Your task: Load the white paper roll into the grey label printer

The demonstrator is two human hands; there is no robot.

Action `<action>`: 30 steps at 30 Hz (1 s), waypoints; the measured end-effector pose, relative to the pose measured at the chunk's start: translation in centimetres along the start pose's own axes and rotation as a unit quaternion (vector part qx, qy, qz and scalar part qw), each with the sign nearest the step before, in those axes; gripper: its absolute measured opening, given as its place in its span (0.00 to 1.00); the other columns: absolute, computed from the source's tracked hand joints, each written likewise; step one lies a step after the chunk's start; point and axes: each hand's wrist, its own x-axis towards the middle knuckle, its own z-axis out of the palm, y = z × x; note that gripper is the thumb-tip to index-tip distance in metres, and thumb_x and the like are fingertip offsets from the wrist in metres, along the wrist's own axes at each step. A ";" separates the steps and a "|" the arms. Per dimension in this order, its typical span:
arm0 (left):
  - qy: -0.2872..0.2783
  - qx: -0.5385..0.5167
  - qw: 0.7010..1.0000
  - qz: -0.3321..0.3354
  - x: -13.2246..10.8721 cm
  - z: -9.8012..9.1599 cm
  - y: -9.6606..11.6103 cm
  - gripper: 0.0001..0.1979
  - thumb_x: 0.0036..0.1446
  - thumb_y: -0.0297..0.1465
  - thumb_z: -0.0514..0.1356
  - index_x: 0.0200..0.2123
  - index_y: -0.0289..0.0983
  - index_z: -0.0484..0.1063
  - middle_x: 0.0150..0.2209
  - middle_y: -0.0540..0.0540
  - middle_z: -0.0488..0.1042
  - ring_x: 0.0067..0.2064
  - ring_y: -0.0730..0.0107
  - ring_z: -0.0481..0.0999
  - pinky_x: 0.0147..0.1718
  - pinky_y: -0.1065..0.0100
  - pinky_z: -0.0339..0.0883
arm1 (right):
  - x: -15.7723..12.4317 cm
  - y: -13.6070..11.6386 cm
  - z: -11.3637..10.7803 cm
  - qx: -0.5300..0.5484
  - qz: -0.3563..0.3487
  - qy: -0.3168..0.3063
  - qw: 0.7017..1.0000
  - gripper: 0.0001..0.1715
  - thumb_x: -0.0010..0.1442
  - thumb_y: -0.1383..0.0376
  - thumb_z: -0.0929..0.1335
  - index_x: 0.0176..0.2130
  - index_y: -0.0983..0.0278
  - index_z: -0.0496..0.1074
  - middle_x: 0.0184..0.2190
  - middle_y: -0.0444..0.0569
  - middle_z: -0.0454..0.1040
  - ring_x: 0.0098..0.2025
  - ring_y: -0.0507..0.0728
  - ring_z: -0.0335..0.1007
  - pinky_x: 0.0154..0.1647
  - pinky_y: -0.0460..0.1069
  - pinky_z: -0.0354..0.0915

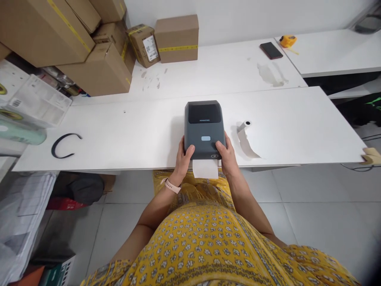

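A dark grey label printer (pixel 204 128) stands near the front edge of a white table (pixel 125 139), with a white label (pixel 205 168) hanging out of its front slot. My left hand (pixel 182 159) grips the printer's lower left corner, thumb on top. My right hand (pixel 228 155) grips its lower right corner the same way. A small white paper roll (pixel 244 126) with a loose curled strip lies just right of the printer.
Cardboard boxes (pixel 89 47) are stacked at the back left. A black curved strap (pixel 64 145) lies on the left of the table. A phone (pixel 271 50) and a yellow tape measure (pixel 287 40) sit at the back right. Bags and paper packs crowd the floor on the left.
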 end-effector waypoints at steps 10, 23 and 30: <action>0.030 0.045 0.998 0.040 0.7 -0.2 -0.5 0.40 0.54 0.57 0.64 0.62 0.38 0.68 0.63 0.36 0.74 0.63 0.45 0.73 0.63 0.47 0.67 | -0.2 0.6 0.1 -0.029 -0.068 -0.004 0.997 0.50 0.60 0.39 0.70 0.73 0.50 0.57 0.68 0.48 0.70 0.70 0.68 0.64 0.70 0.69 0.65; 0.135 0.074 0.988 0.014 -7.3 -0.1 -1.0 0.26 0.60 0.56 0.61 0.47 0.40 0.74 0.45 0.43 0.78 0.44 0.64 0.76 0.45 0.62 0.71 | -0.8 -3.6 0.6 -0.309 -0.348 -0.019 0.885 0.26 0.71 0.44 0.61 0.56 0.52 0.76 0.71 0.48 0.65 0.74 0.65 0.56 0.75 0.69 0.52; -0.033 0.000 0.990 -0.140 -7.6 0.5 -0.9 0.26 0.46 0.55 0.70 0.26 0.37 0.74 0.23 0.50 0.72 0.27 0.71 0.68 0.29 0.67 0.61 | -0.9 -3.5 0.9 -0.316 -0.345 -0.029 0.883 0.32 0.73 0.44 0.54 0.52 0.49 0.80 0.65 0.44 0.73 0.73 0.64 0.57 0.75 0.67 0.53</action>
